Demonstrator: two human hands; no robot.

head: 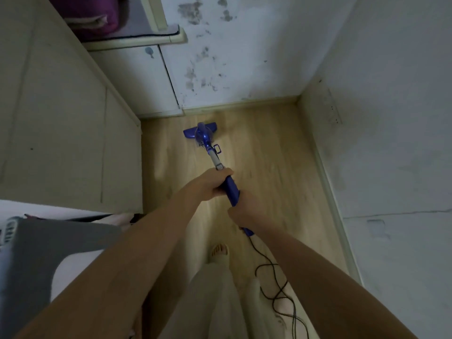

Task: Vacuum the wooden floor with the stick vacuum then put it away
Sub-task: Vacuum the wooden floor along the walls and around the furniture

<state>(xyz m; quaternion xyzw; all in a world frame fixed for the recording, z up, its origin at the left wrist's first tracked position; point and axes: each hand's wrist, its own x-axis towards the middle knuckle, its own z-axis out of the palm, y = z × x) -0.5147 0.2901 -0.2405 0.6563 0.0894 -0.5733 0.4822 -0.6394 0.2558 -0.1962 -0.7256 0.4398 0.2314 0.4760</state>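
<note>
The blue stick vacuum stands tilted, its floor head on the wooden floor near the far baseboard. The left hand grips the upper tube with curled fingers; the right hand grips the handle behind it. A black cord trails down. The cabinet shelf at upper left holds a purple bundle.

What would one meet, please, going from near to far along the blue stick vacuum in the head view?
Tangled black power cord → right hand gripping the rear of the blue handle → left hand gripping further forward → grey tube → blue floor head on the wooden floor → pale skirting board → stained white wall.
</note>
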